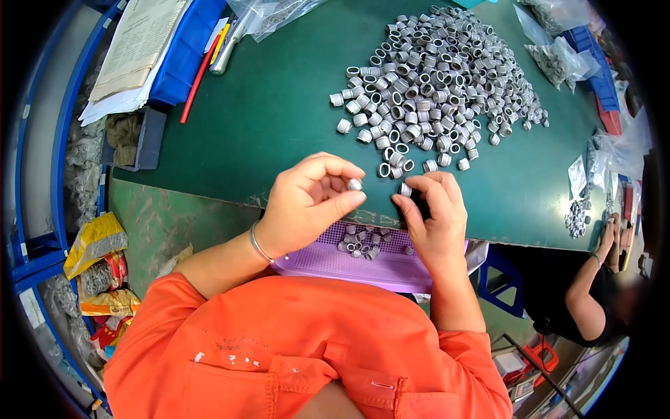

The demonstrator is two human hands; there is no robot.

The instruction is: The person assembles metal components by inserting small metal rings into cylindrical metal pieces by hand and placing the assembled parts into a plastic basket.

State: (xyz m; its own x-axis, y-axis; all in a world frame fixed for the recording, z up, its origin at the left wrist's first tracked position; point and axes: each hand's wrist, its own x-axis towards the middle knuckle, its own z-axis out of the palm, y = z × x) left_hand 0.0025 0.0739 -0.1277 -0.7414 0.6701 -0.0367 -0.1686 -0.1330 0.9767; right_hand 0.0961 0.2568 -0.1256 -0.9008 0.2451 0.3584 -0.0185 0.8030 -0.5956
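Between thumb and fingertips, my left hand (307, 199) holds a small grey metal ring (354, 184) above the table's near edge. My right hand (436, 213) pinches another metal ring (405, 189) a short way to the right. The two rings are apart. Just beyond my hands spreads a large pile of grey metal rings (433, 91) on the green table (258, 126). Below my hands, at the table edge, a purple basket (349, 269) holds several more rings (359, 243).
A blue bin (183, 59) with papers (132, 52), a red pen (199, 87) and a grey box (148, 140) are at the left. Plastic bags (558, 59) lie at the back right. Another person (583, 297) sits at the right beside a small heap of parts (578, 218).
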